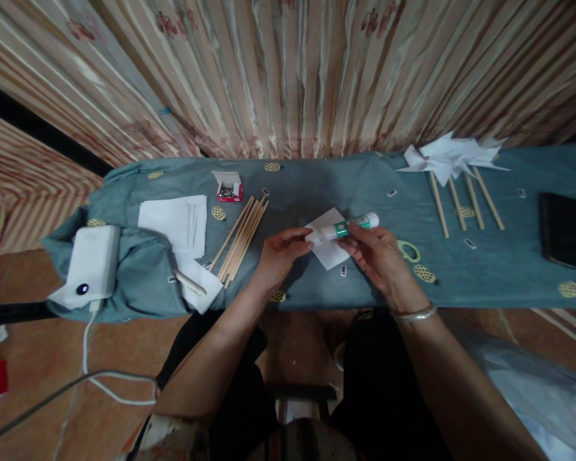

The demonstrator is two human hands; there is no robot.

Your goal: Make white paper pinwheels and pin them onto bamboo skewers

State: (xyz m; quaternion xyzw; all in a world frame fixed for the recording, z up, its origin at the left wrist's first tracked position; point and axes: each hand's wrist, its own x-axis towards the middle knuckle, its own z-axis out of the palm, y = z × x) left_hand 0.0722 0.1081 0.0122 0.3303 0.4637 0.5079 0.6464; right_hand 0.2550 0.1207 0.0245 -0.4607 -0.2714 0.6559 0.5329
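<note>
A glue stick (350, 225) with a green label and white ends lies slantwise across a small white sheet of paper (330, 257). My right hand (377, 256) is closed around its labelled body. At the other end, the fingertips of my left hand (282, 253) pinch the pale tip of the stick; whether that tip is a loose cap cannot be told. The creased paper rests on the cloth beneath both hands. Green-handled scissors (409, 251) lie beside my right hand, partly covered by it.
Wooden sticks (242, 243), a box of metal pins (229, 187) and white paper sheets (173, 221) lie left. White paper pinwheels (454, 157) on sticks stand far right, near a dark phone (567, 230). A cabled white power bank (93, 262) sits at the left edge.
</note>
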